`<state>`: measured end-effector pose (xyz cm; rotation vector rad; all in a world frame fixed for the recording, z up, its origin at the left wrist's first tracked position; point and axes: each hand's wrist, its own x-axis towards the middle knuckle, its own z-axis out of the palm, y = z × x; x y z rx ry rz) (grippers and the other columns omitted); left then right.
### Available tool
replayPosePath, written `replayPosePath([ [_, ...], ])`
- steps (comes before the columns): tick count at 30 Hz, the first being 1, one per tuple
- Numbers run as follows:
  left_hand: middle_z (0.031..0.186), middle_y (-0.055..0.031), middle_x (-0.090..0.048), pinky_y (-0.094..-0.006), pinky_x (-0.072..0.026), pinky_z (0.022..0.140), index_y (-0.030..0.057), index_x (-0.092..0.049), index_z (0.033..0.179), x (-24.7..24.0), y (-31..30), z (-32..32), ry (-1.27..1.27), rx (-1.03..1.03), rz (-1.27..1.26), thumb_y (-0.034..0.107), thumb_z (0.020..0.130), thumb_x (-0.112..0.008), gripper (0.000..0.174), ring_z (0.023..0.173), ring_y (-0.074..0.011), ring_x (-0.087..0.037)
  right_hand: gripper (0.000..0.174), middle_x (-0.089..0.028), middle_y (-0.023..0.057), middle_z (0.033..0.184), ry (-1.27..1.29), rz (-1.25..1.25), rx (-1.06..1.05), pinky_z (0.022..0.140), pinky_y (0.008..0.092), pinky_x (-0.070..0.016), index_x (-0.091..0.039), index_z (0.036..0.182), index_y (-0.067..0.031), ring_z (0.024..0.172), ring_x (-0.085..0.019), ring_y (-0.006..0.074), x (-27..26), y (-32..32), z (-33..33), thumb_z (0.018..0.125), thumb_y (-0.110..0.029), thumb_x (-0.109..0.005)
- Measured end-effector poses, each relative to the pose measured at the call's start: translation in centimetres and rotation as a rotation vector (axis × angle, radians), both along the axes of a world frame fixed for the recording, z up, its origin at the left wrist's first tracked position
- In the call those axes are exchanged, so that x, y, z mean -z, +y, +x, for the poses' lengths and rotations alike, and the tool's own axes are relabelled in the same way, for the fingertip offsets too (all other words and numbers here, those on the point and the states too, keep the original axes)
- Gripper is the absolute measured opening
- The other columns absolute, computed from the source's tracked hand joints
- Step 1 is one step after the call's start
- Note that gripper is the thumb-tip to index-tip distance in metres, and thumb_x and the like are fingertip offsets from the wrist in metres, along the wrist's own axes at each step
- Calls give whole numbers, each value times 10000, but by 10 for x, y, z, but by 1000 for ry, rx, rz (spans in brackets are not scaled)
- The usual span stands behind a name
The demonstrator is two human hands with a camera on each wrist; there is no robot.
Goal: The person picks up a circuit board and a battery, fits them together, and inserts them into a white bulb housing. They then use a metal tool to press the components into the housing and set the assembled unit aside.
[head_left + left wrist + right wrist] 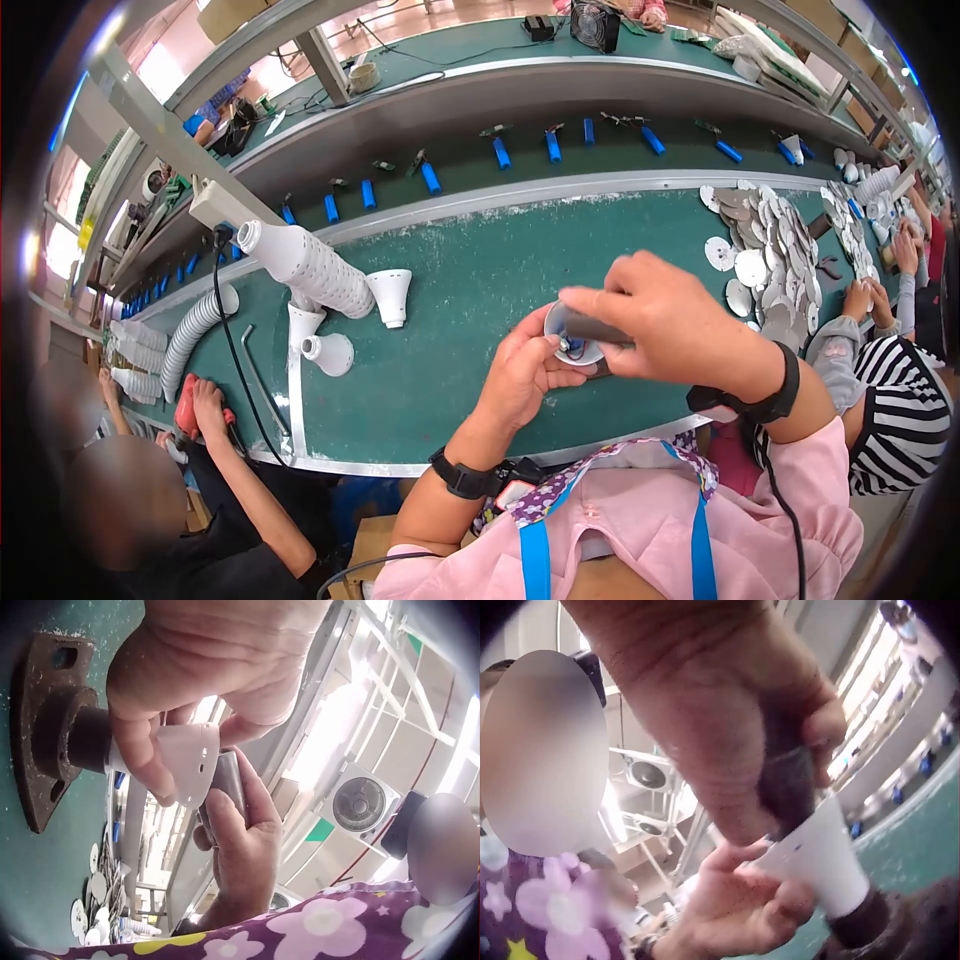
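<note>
My left hand (520, 375) holds a white flared plastic housing (196, 759) between thumb and fingers. The housing's narrow end sits on the post of a dark, rusty metal stand (45, 735) on the bench. With my right hand (680, 325) I grip a dark grey cylindrical piece (231, 784), one end of it at the housing's wide mouth. Wires and a small part (573, 348) show inside that mouth in the head view. My right palm and fingers cover much of the cylinder in the right wrist view (787, 780).
White housings, stacked (310, 270) and loose (390, 295), stand left on the green bench (460, 270). White discs (770, 260) are heaped right. Blue cylinders with small boards (430, 178) line the channel behind. A black cable (232, 330) crosses the left side. People work at both sides.
</note>
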<state>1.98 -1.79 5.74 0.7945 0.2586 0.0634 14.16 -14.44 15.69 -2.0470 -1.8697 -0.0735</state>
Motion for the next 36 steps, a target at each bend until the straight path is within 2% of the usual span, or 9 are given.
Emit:
replayPosePath([
  [4, 1043, -135, -560, -290, -533, 663, 13, -326, 1274, 1, 1, -1, 19, 10, 6, 148, 832, -405, 469, 809, -218, -629, 443, -487, 90, 765, 28, 232, 87, 572, 353, -442, -576, 1038, -128, 716, -501, 256, -12, 5, -6, 611, -170, -685],
  [10, 1053, -152, -554, -314, -549, 692, 2, -367, 1225, 1, 2, -1, -12, 29, 8, 139, 833, -403, 417, 853, -241, -619, 520, -507, 92, 790, 6, -112, 45, 579, 352, -439, -558, 1096, -151, 719, -513, 255, 7, 4, -4, 591, -132, -680],
  [15, 1016, -108, -575, -258, -522, 628, 26, -348, 1272, -2, 4, -3, 18, 34, 30, 182, 843, -435, 465, 794, -180, -626, 501, -519, 109, 797, 125, 152, 190, 625, 368, -442, -525, 1110, -125, 729, -523, 288, 4, -4, 3, 627, -136, -654],
  [21, 1070, -61, -547, -205, -483, 554, 47, -461, 1183, 8, 23, -12, 119, -112, 90, 201, 870, -484, 350, 746, -121, -605, 538, -537, 121, 844, 161, 33, 452, 645, 399, -450, -447, 1169, -114, 783, -527, 308, 98, -47, 23, 672, -172, -645],
  [27, 1075, -40, -543, -187, -459, 532, 55, -504, 1117, 21, 53, -1, 270, -201, 241, 188, 856, -525, 293, 719, -99, -584, 644, -510, 152, 1070, 203, -111, 400, 778, 387, -441, -375, 1228, -63, 963, -493, 338, 107, -50, 25, 677, -207, -675],
  [29, 1036, -24, -557, -189, -455, 539, 57, -514, 1097, 23, 64, 9, 302, -222, 295, 197, 854, -531, 280, 717, -96, -578, 747, -431, 180, 1191, 498, 148, 104, 846, 378, -423, -349, 1256, -44, 1030, -473, 347, 70, -30, 13, 646, -265, -718],
  [30, 1036, -24, -557, -189, -455, 539, 57, -514, 1097, 23, 66, 14, 303, -217, 300, 197, 854, -531, 280, 717, -96, -578, 795, -384, 231, 1237, 401, 191, -29, 903, 368, -389, -325, 1279, -17, 1078, -450, 365, 61, -20, 9, 644, -285, -720],
  [33, 1004, -9, -565, -195, -449, 549, 66, -523, 1082, 20, 72, 27, 346, -210, 369, 212, 842, -548, 282, 719, -94, -572, 763, -426, 211, 1201, 394, 160, -45, 879, 365, -404, -351, 1265, -15, 1063, -464, 338, 72, -2, 0, 644, -267, -717],
  [36, 980, -2, -567, -202, -442, 556, 75, -531, 1069, 18, 78, 36, 402, -188, 437, 227, 830, -563, 285, 720, -94, -567, 608, -524, 152, 1055, 656, 484, 189, 784, 328, -460, -429, 1206, -9, 921, -542, 239, 76, -1, 18, 693, -219, -679],
])
